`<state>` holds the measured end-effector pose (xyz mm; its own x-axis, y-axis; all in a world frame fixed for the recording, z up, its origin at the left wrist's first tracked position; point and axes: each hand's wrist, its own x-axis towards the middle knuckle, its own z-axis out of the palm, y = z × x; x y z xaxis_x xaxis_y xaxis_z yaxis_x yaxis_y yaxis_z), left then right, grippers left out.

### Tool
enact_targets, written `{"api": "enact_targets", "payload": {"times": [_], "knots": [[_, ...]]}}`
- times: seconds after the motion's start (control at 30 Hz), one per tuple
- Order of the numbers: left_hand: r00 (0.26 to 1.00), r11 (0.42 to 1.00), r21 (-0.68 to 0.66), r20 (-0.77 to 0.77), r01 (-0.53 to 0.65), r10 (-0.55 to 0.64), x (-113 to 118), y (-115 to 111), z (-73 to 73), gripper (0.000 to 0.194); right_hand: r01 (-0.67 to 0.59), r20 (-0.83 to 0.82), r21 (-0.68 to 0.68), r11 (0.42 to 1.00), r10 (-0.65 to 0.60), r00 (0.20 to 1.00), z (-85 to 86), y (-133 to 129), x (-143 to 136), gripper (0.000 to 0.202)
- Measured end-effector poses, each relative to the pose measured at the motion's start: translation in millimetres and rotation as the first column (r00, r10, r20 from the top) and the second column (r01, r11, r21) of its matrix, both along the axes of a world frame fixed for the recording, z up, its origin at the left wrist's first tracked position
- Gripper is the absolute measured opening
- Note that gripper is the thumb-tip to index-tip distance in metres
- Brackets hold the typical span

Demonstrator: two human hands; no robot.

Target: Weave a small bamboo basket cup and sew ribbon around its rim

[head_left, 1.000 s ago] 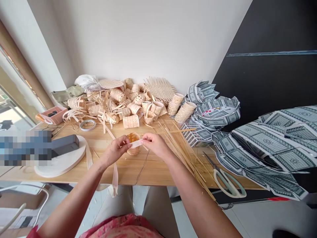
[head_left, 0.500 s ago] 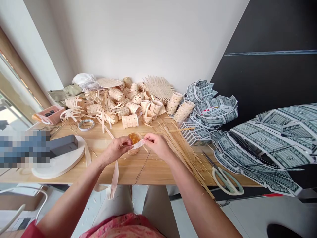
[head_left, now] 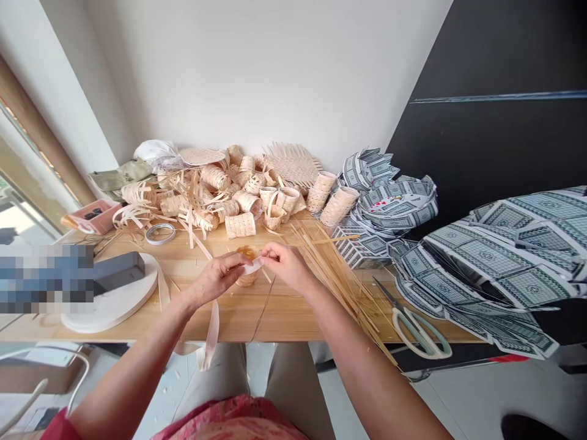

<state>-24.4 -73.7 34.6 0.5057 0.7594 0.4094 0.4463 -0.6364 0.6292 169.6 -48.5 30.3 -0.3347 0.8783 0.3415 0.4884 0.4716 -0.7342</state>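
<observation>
A pale ribbon-like strip [head_left: 252, 267] is stretched between my two hands over a small woven cup [head_left: 247, 279] with something amber-coloured inside. My left hand [head_left: 221, 273] pinches the strip on the left, and its long tail [head_left: 213, 333] hangs down past the table edge. At the strip's right end, my right hand [head_left: 283, 263] is closed in a pinch. The fingers partly cover the cup's rim.
Woven baskets [head_left: 241, 225] and loose strips are heaped along the wall. Scissors [head_left: 419, 330] lie at the front right edge, beside folded card pieces [head_left: 504, 256]. Thin sticks [head_left: 339, 275] cross the table. A white round board [head_left: 110, 311] holds a dark box at left.
My right hand has moved slightly left, closer to my left hand, and the visible span of strip between them is shorter. The view has shifted slightly.
</observation>
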Motion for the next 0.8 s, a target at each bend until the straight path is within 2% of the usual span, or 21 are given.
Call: {"api": "enact_targets", "payload": {"times": [0.1,0.27,0.47,0.63,0.8], "knots": [[0.998,0.998,0.032,-0.045,-0.052,0.054,2.6,-0.6,-1.5,0.015,-0.003,-0.016,0.02,1.0,0.003,1.0,-2.2,-1.1,-1.6,0.005],[0.992,0.992,0.064,-0.06,-0.11,0.113,7.2,1.2,-9.2,0.014,-0.048,0.0,0.067,0.997,0.048,0.999,-2.6,-0.9,-3.2,0.013],[0.993,0.992,0.045,-0.008,-0.117,0.117,8.0,1.5,-10.3,0.014,-0.157,0.064,0.094,0.983,0.152,0.986,2.6,-1.5,2.5,0.017],[0.99,0.985,-0.143,0.094,-0.091,0.105,3.0,-1.7,-3.2,0.009,-0.179,0.053,0.079,0.981,0.176,0.983,4.4,-7.3,4.0,0.017],[0.982,0.926,-0.375,0.188,0.045,0.029,-6.8,2.3,-1.6,0.016,-0.193,0.001,0.005,0.981,0.193,0.981,2.1,-10.8,-2.4,0.015]]}}
